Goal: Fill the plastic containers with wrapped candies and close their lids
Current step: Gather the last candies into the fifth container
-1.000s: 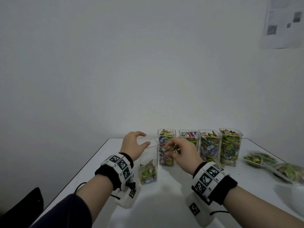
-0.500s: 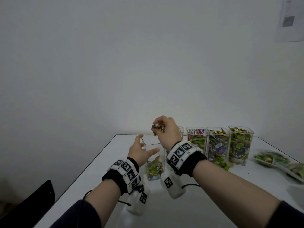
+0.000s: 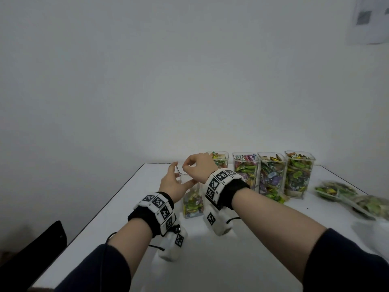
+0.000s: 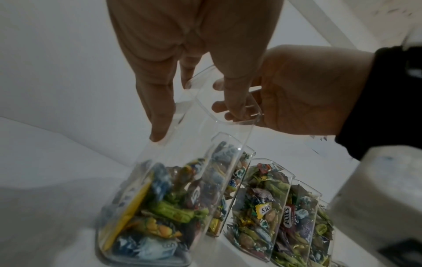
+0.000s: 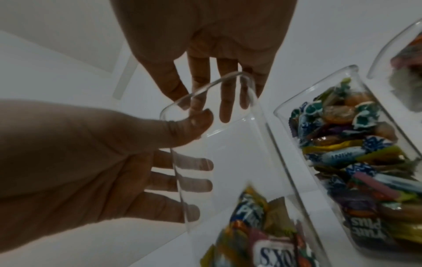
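Note:
A clear plastic container [image 3: 190, 207], open-topped and about a third full of wrapped candies [image 4: 169, 213], stands on the white table [image 3: 252, 239]. My left hand [image 3: 173, 183] grips its upper wall, thumb [image 5: 194, 122] on the near side and fingers [image 5: 182, 180] behind. My right hand [image 3: 196, 166] hovers just over the container's mouth. In the right wrist view its fingers [image 5: 226, 101] hang down, loose and empty, above the rim. No lid is in view.
To the right stand several lidless containers [image 3: 271, 175] in a row, full of candies, the nearest [image 3: 220, 161] right behind my right hand. Shallow trays of candies [image 3: 334, 189] lie at the far right. A black chair back [image 3: 31, 249] stands off the table's left edge.
My right hand carried a pinch of candies from beside the row up over the open container, and now its fingers are empty. My left hand slid from the rim down onto the container's wall.

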A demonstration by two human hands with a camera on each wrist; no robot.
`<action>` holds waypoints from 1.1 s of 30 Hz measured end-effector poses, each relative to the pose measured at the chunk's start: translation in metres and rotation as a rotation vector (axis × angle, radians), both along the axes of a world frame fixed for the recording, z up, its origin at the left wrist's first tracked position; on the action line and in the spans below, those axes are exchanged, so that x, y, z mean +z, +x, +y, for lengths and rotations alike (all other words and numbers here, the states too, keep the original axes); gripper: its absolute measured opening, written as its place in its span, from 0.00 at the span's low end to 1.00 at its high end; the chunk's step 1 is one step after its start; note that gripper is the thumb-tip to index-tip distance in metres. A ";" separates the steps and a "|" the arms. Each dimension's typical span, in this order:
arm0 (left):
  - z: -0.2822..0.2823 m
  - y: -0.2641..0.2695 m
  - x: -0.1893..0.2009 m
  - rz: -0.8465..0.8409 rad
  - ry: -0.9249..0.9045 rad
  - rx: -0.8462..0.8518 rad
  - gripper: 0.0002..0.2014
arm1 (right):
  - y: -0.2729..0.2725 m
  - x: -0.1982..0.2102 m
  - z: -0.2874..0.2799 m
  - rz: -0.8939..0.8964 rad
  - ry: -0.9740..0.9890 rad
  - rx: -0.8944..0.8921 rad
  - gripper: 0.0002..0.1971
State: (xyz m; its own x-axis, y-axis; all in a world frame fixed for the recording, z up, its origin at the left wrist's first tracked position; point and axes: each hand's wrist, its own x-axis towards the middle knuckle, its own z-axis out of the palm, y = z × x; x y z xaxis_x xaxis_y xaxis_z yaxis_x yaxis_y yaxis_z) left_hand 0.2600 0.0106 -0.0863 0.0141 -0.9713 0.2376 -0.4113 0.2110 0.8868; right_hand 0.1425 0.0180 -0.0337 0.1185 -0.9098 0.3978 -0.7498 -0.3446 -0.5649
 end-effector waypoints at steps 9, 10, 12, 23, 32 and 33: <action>0.004 0.000 0.004 -0.058 -0.002 0.002 0.49 | -0.047 0.003 0.037 -0.165 -0.126 0.006 0.07; 0.005 -0.001 0.004 -0.073 -0.009 0.004 0.49 | -0.055 0.003 0.043 -0.179 -0.131 0.004 0.07; 0.005 0.000 0.004 -0.090 -0.023 0.007 0.49 | -0.076 0.003 0.057 -0.186 -0.132 0.003 0.07; 0.003 0.001 0.005 -0.089 -0.042 0.018 0.45 | -0.213 -0.024 0.076 0.127 0.179 -0.298 0.05; -0.009 0.029 0.011 -0.125 0.005 0.038 0.46 | -0.246 -0.054 0.028 0.405 0.435 -0.389 0.11; -0.011 0.034 0.011 -0.124 0.014 0.030 0.46 | -0.245 -0.056 0.023 0.431 0.439 -0.391 0.08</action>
